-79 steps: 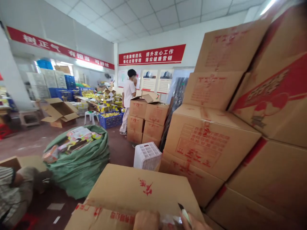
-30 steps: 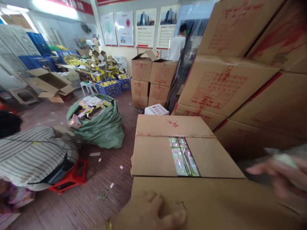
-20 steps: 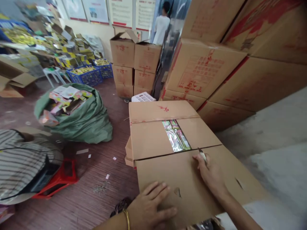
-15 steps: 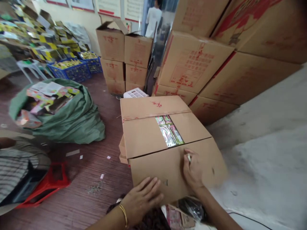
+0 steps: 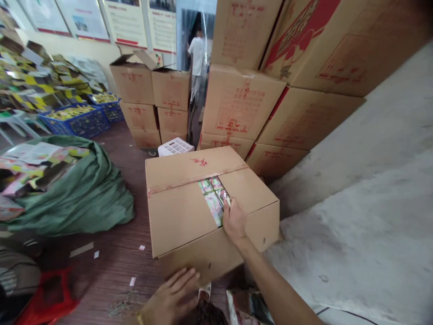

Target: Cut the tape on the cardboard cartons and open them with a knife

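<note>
A large cardboard carton stands in front of me. Its two inner flaps leave a gap where shiny green-and-pink packets show. The near long flap slopes down toward me, while the far one lies folded over. At the gap is my right hand, closed around a small whitish object whose kind I cannot make out. My left hand, fingers stretched out, is at the lower edge of the near flap; whether it presses on it I cannot tell.
Tall stacks of cartons rise behind and to the right, beside a grey wall. A green sack of printed boxes stands left, with a red stool below it. Blue crates and a person are farther back.
My right hand has moved from the near flap up to the gap over the packets. The near flap has tilted downward, with my left hand lower at its edge. The view has shifted right.
</note>
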Tool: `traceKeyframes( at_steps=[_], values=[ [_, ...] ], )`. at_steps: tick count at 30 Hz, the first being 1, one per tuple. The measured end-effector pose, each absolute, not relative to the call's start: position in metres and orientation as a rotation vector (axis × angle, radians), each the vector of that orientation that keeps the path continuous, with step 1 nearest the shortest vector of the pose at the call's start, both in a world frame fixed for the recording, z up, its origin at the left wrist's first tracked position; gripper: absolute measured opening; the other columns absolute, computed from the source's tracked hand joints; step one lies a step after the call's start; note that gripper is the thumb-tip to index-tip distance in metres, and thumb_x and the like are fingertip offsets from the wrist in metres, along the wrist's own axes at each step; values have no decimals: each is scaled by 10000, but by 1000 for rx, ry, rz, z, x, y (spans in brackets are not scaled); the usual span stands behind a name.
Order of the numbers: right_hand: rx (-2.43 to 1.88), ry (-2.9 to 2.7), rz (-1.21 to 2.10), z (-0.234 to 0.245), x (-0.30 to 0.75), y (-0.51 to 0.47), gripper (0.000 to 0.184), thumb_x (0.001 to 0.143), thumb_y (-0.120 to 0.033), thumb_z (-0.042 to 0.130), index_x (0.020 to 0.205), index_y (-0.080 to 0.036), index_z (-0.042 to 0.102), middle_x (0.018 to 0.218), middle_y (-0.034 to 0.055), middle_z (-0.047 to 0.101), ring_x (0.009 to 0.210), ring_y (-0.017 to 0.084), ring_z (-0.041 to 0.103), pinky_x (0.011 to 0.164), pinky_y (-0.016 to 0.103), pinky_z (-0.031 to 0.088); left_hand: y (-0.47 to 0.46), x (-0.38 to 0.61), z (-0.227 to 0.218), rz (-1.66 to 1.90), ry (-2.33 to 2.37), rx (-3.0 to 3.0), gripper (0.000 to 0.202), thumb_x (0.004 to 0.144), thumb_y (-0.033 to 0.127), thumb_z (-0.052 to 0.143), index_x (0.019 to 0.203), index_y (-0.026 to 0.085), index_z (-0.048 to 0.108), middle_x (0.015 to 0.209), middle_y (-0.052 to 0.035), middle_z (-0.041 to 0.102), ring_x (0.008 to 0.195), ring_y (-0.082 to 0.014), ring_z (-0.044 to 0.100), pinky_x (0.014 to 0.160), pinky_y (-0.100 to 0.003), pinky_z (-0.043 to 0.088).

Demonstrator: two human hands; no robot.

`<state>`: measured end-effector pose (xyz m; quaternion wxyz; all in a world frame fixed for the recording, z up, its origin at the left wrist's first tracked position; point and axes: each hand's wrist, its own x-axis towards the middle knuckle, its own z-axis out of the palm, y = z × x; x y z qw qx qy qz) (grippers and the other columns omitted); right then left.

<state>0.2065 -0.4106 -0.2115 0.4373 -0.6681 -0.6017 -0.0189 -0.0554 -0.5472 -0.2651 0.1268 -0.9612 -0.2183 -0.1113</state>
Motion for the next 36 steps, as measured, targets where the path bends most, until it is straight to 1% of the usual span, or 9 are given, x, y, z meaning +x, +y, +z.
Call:
traceKeyframes(
  at_steps=[4, 6, 10, 12, 16, 20, 27, 32, 36],
  values=[
    [-1623, -1634, -167, -214, 209, -415, 446, 1035, -394, 248, 831, -167, 573, 753, 88, 626, 712, 220, 540, 682, 334, 361, -509, -52, -189, -651, -1162, -2490, 448, 877, 143, 536, 1236, 375, 673, 1487, -85, 481, 1359, -303, 426, 1100, -516, 372],
    [-1517, -1702, -214, -212, 210, -417, 424, 1037, -357, 271, 854, -158, 597, 778, 96, 646, 725, 222, 546, 693, 343, 379, -458, -52, -153, -565, -1519, -2344, 390, 887, 269, 585, 1264, 306, 675, 1510, -167, 404, 1333, -369, 422, 1059, -560, 389],
    [-1069, -2052, -196, -202, 208, -420, 309, 1011, -216, 336, 965, -165, 636, 1187, 106, 696, 1100, 248, 593, 843, 373, 423, -361, -65, -108, -221, -2127, -2255, 859, 757, 516, 739, 1519, 285, 415, 1590, -205, 226, 1445, -446, 239, 1127, -596, 283],
    [-861, -2243, -91, -196, 205, -420, 280, 987, -173, 377, 1074, -175, 643, 1355, 64, 630, 1306, 232, 507, 979, 389, 408, -333, -74, -98, -81, -2125, -2311, 823, 769, 564, 713, 1501, 303, 441, 1581, -177, 272, 1445, -412, 264, 1147, -567, 265],
    [-808, -2371, 102, -191, 198, -417, 385, 975, -193, 430, 1333, -137, 558, 1386, 77, 609, 1343, 219, 500, 1090, 412, 388, -313, -79, -87, 144, -1887, -2314, 639, 877, 559, 606, 1423, 232, 549, 1477, -160, 461, 1337, -335, 454, 1147, -474, 313],
    [-747, -2330, 67, -196, 198, -415, 346, 974, -210, 454, 1281, -145, 598, 1413, 71, 587, 1364, 226, 484, 1110, 422, 404, -317, -71, -88, 378, -1678, -2348, 510, 1005, 432, 417, 1440, 181, 510, 1459, -152, 502, 1253, -295, 545, 1008, -390, 475],
    [-688, -2308, 142, -202, 200, -415, 308, 947, -194, 489, 1224, -151, 617, 1399, 107, 595, 1372, 229, 472, 1152, 425, 371, -321, -55, -86, 396, -1654, -2381, 474, 1039, 338, 303, 1393, 149, 555, 1355, -170, 580, 1171, -308, 602, 900, -437, 553],
    [-753, -1947, 539, -185, 212, -404, 329, 976, -219, 422, 1266, -169, 568, 1176, 103, 704, 1117, 189, 639, 1033, 358, 486, -284, 1, -96, 43, -1587, -2491, 644, 924, 567, 535, 1474, 236, 485, 1502, -176, 430, 1395, -363, 395, 1140, -557, 348],
    [-1112, -1705, 523, -168, 267, -349, 359, 1013, -292, 353, 1217, -158, 617, 1130, 126, 704, 1058, 215, 656, 932, 366, 542, -240, 57, -109, -32, -1535, -2510, 740, 820, 564, 692, 1482, 321, 466, 1572, -153, 337, 1452, -410, 280, 1151, -640, 257]
  ],
)
